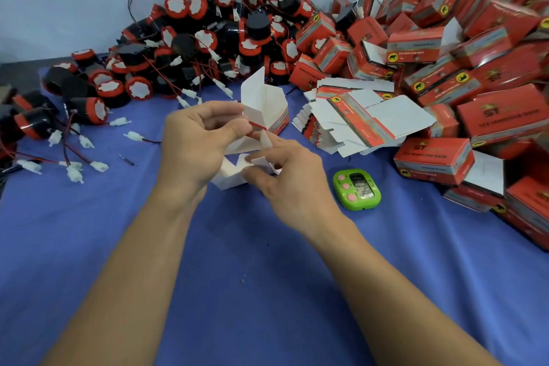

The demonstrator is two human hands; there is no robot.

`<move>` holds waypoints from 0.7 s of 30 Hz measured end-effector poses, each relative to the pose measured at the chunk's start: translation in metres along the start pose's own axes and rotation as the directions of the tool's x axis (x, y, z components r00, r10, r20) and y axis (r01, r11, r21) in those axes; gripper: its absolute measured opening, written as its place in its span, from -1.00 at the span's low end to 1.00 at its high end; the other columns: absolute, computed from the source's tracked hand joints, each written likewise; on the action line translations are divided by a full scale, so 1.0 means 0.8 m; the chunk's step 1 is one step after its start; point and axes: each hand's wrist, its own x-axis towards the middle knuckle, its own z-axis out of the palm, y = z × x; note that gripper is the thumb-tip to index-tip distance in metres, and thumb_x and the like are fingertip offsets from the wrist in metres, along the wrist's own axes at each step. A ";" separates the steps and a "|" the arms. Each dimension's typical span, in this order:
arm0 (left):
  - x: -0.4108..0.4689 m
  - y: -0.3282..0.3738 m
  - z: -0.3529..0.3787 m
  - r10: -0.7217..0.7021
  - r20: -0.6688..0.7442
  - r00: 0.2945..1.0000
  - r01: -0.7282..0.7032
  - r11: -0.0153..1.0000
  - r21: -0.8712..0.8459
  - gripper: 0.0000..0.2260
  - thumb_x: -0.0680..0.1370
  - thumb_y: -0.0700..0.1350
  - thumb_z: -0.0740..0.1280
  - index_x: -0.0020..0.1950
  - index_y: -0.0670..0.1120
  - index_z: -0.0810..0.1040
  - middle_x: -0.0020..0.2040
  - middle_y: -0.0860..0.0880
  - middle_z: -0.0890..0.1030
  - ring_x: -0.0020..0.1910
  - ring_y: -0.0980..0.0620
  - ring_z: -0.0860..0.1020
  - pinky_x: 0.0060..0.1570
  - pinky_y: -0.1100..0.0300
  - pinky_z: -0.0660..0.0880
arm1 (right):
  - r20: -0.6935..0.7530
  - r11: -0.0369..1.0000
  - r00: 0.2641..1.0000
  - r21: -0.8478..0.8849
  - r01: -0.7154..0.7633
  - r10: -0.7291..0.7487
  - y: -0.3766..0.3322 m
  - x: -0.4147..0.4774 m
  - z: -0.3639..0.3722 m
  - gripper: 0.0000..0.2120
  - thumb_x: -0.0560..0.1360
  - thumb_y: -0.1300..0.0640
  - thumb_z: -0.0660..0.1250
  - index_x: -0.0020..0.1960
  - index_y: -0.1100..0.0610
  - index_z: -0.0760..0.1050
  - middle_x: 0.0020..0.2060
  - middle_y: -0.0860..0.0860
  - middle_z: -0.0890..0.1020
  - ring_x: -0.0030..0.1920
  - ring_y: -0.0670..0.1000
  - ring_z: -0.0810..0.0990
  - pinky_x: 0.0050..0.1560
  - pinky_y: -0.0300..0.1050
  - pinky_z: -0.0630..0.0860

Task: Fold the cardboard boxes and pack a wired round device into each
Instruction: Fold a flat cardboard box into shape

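A half-folded cardboard box (267, 107), white inside with a red printed side, is held above the middle of the blue table, its flaps standing open. My left hand (196, 140) grips its left side, thumb and fingers pinching a wall. My right hand (285, 175) pinches the lower white flaps near me. A heap of black and red wired round devices (214, 30) lies at the back left. A stack of flat unfolded boxes (356, 119) sits just right of the held box.
Several closed red boxes (463, 68) are piled along the right side and back right. A green digital timer (356, 189) lies right of my right hand. Loose white connectors on wires (71, 169) trail at the left. Blue cloth (252, 276) covers the table.
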 end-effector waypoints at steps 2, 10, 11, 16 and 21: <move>0.004 -0.008 -0.002 -0.030 -0.047 0.998 0.024 0.993 -0.117 -0.79 0.51 -0.25 0.53 0.03 0.04 0.71 -0.04 0.06 0.77 0.04 0.08 0.73 0.04 0.27 0.61 | -0.091 0.998 0.994 -0.012 -0.062 0.060 0.003 0.000 0.006 -0.90 0.49 0.06 0.46 0.00 -0.08 0.64 -0.17 -0.38 0.58 -0.06 -0.07 0.53 -0.08 -0.16 0.47; -0.009 -0.033 0.022 -0.144 -0.025 0.989 0.143 0.988 -0.057 -0.67 0.52 0.15 0.28 0.23 0.15 0.65 0.09 0.23 0.68 0.13 0.22 0.59 0.29 0.09 0.52 | -0.241 0.977 0.948 0.099 -0.187 0.206 0.008 0.010 -0.001 -0.87 0.50 -0.03 0.42 -0.20 -0.08 0.68 -0.41 -0.10 0.57 -0.37 -0.05 0.44 -0.30 -0.21 0.44; -0.009 -0.036 0.023 -0.105 -0.012 0.994 0.105 0.994 0.019 -0.60 0.55 0.19 0.25 0.35 0.15 0.61 0.23 0.22 0.65 0.26 0.23 0.56 0.35 0.14 0.48 | -0.244 0.979 0.949 0.100 -0.179 0.198 0.007 0.009 -0.001 -0.91 0.50 -0.04 0.42 -0.06 -0.12 0.71 -0.32 -0.10 0.64 -0.29 -0.06 0.51 -0.23 -0.22 0.47; -0.011 -0.051 0.020 0.046 0.058 0.997 -0.061 0.956 0.286 -0.52 0.70 0.20 0.18 0.61 0.11 0.34 0.46 0.13 0.52 0.40 0.24 0.44 0.13 0.65 0.28 | -0.255 0.980 0.947 0.086 -0.180 0.196 0.013 0.013 -0.004 -0.78 0.51 -0.11 0.42 0.15 -0.17 0.67 -0.06 -0.17 0.71 -0.05 -0.15 0.61 -0.05 -0.31 0.49; -0.016 -0.053 0.021 0.061 0.085 0.994 -0.081 0.962 0.262 -0.39 0.58 0.28 0.18 0.63 0.17 0.29 0.50 0.12 0.48 0.29 0.39 0.41 0.13 0.63 0.28 | -0.236 0.978 0.949 0.053 -0.204 0.211 0.015 0.011 -0.005 -0.82 0.53 -0.14 0.40 -0.13 -0.05 0.65 -0.28 -0.09 0.67 -0.21 -0.03 0.58 -0.12 0.01 0.55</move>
